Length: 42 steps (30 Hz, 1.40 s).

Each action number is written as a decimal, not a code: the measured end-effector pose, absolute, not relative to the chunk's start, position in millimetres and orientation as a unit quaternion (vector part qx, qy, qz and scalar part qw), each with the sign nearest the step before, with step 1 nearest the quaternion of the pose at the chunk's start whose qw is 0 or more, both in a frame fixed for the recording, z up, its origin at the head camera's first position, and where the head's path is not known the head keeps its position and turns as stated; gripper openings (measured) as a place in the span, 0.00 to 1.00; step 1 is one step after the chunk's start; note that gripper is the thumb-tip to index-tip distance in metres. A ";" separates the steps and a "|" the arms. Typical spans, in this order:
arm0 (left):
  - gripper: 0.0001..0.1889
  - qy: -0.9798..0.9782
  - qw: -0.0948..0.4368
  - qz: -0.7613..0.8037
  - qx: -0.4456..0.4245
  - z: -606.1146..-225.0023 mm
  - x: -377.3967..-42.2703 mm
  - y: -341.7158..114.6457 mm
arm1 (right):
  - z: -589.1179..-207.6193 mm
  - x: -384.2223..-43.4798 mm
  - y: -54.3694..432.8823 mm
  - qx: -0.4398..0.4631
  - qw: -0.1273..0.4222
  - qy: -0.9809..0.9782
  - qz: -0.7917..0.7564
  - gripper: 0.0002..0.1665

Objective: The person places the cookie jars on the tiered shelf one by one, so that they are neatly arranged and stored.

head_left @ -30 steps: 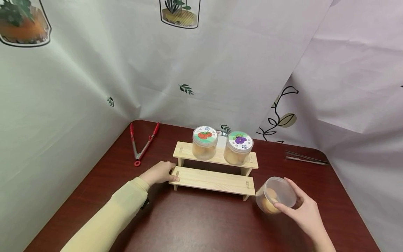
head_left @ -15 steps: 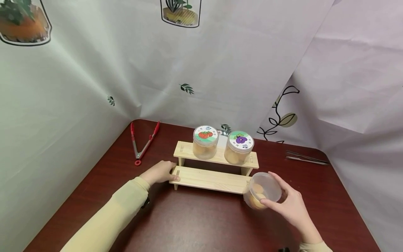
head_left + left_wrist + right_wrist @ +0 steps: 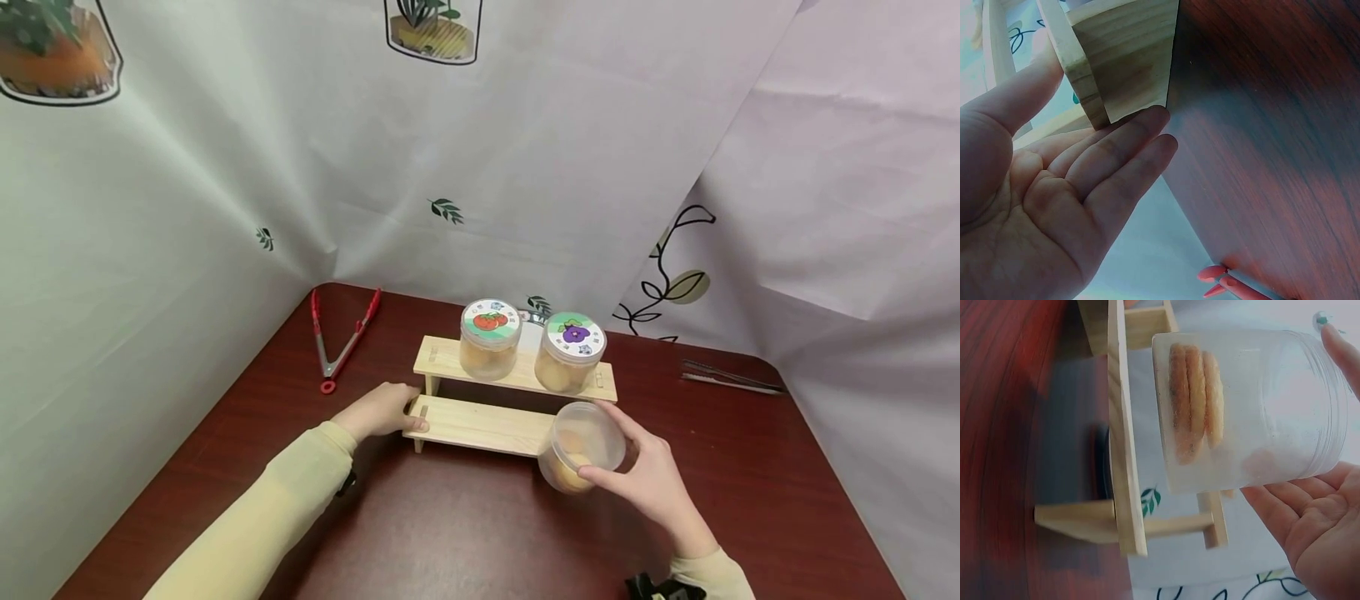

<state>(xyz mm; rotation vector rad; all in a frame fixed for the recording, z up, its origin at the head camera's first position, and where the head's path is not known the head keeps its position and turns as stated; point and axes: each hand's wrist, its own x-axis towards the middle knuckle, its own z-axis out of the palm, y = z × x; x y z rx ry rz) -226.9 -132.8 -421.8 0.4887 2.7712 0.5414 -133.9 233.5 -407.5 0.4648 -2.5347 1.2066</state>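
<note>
My right hand (image 3: 648, 479) grips a clear, lidless plastic jar (image 3: 600, 433) near its rim, thumb on the near side and fingers on the far side. A small stack of round golden biscuits (image 3: 1196, 394) lies at the bottom of the jar. In the right wrist view the jar's base is close over the lower board of a two-step wooden shelf (image 3: 480, 423), with a gap between. At the shelf's left end, my left hand (image 3: 382, 410) holds the lower board, thumb on top; the left wrist view shows its fingers along the end panel (image 3: 1132, 62).
Two lidded jars stand on the upper step, one with a tomato label (image 3: 490, 321), one with a purple eggplant label (image 3: 576, 335). Red-handled tongs (image 3: 348, 350) lie spread at the back left, slim metal tongs (image 3: 731, 381) at the back right. White printed cloth (image 3: 525, 167) encloses the table.
My right hand has carried the open jar leftward from beside the shelf's right end to over the lower step. The left hand keeps its place on the shelf.
</note>
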 end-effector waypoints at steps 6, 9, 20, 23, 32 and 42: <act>0.15 0.957 0.135 0.191 0.170 -421.8 -226.5 -132.7 | -406.9 -140.9 220.4 0.182 0.139 -0.870 0.438 0.47; 0.15 0.957 0.132 0.194 0.170 -421.4 -226.4 -132.5 | -405.9 -144.7 214.5 0.193 0.125 -0.864 0.448 0.47; 0.16 0.958 0.127 0.184 0.182 -420.3 -225.9 -133.3 | -398.0 -156.6 183.4 0.212 0.086 -0.868 0.441 0.48; 0.17 0.958 0.126 0.178 0.185 -420.6 -225.9 -134.2 | -397.3 -160.2 175.1 0.219 0.079 -0.862 0.451 0.48; 0.16 0.957 0.122 0.184 0.187 -422.4 -226.3 -134.4 | -401.9 -169.8 156.8 0.215 0.064 -0.868 0.442 0.47; 0.17 0.957 0.126 0.184 0.184 -422.3 -225.6 -133.4 | -404.9 -178.9 140.7 0.207 0.066 -0.874 0.436 0.49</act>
